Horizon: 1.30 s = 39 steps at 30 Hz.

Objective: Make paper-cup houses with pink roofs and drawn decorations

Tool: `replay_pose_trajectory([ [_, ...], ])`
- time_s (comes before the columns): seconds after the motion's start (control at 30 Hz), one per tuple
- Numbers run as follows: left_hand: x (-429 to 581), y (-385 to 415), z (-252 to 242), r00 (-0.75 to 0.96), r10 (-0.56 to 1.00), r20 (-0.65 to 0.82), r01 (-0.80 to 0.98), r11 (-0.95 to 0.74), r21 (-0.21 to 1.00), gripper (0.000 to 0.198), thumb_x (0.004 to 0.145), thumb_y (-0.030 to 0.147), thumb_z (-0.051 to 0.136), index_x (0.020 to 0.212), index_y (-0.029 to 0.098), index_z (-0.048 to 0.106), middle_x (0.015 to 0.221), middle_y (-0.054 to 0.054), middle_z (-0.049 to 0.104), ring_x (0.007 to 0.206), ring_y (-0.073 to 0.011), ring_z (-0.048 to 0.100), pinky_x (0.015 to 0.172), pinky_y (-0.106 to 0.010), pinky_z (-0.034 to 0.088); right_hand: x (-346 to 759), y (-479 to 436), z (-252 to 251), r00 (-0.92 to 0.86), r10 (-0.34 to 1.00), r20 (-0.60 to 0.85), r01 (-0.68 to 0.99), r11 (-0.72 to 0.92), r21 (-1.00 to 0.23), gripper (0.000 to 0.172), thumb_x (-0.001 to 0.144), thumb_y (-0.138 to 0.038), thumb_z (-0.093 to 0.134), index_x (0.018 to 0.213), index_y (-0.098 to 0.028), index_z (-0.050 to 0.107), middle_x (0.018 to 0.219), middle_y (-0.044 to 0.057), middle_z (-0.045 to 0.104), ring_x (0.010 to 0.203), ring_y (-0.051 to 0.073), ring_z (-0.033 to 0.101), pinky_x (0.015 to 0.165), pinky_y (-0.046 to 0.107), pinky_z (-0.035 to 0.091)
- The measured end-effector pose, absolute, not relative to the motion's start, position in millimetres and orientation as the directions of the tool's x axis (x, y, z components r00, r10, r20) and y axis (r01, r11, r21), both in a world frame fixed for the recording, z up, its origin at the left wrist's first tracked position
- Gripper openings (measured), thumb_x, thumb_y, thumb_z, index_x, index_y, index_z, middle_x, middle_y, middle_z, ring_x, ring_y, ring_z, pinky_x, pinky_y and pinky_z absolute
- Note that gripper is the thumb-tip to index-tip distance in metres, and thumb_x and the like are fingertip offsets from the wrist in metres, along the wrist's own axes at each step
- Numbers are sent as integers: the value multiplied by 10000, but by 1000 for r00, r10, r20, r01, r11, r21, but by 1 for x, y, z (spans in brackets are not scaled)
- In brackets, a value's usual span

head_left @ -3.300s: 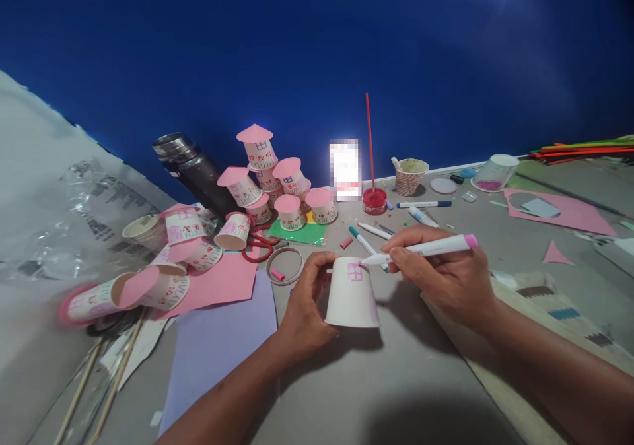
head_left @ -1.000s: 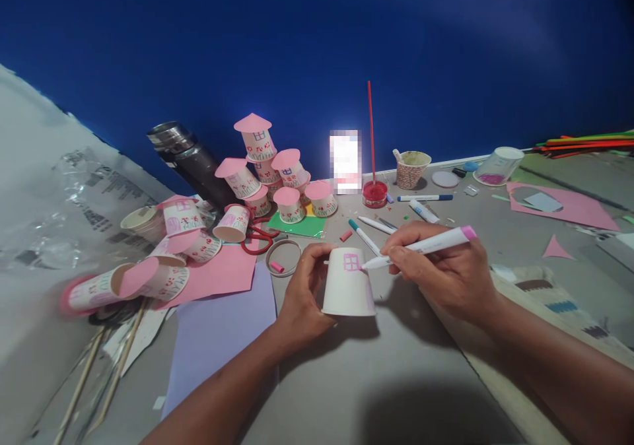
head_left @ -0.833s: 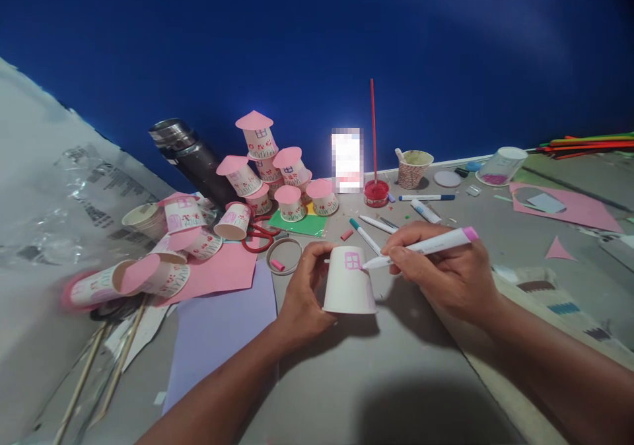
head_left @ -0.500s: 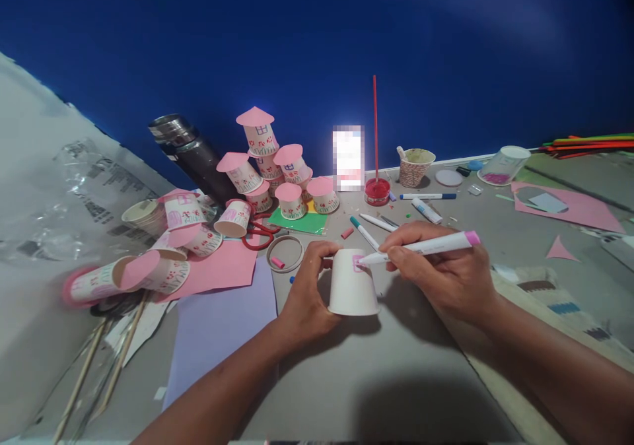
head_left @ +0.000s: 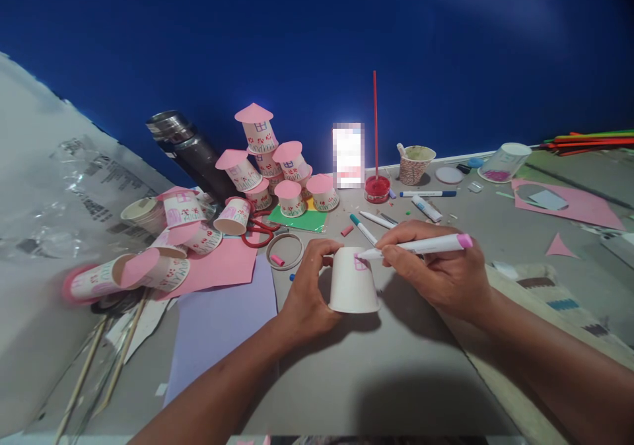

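Observation:
A plain white paper cup (head_left: 352,290) is upside down over the table, its wide rim toward me. My left hand (head_left: 313,290) grips it from the left side, thumb near the rim and fingers by the base. In my right hand (head_left: 440,273) is a white marker with a pink end (head_left: 430,244), held like a pen. Its tip meets the cup near the top, at a small pink window drawing (head_left: 360,261) with crossing lines. Just beyond the cup lie a teal-capped marker (head_left: 363,230) and a pink marker cap (head_left: 347,229).
Decorated cups with pink paper cone roofs (head_left: 255,125) stand stacked at back left, beside a dark flask (head_left: 193,158). Red-handled scissors (head_left: 257,237) and a tape ring (head_left: 284,252) lie nearby. Purple paper (head_left: 222,333) is at left. A red stick (head_left: 375,128) rises from a round red tin (head_left: 377,189).
The marker tip has shifted slightly up and left hand keeps its hold on the cup. Crossing lines in the pink window now show more clearly.

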<state>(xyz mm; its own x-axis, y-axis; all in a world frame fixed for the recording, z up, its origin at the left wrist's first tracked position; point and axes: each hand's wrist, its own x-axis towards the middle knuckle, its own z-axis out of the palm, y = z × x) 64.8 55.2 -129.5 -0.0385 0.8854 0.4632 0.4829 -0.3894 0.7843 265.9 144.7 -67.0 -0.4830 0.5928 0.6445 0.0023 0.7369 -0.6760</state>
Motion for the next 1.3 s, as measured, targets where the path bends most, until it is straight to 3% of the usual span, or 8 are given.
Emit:
replay_pose_trajectory([
  [0.7,66,56,-129,-73,904,421,414,-356,838,612,713,264,884,1239,282,573,1207,-70,598,1101,-258,617,923,-392,547,267,144,-65,-541,571,618,-41,716,-697,161,909,-112,634,830,-213,731,738,13,781,592,127,672,552,235,524],
  [1.3,64,56,-133,-94,910,404,318,-357,878,639,734,300,902,1262,269,545,1212,-65,578,1097,-230,630,957,-361,545,273,148,-67,-471,609,638,50,741,-670,166,910,-122,631,798,-218,706,705,0,749,569,129,649,533,251,495],
])
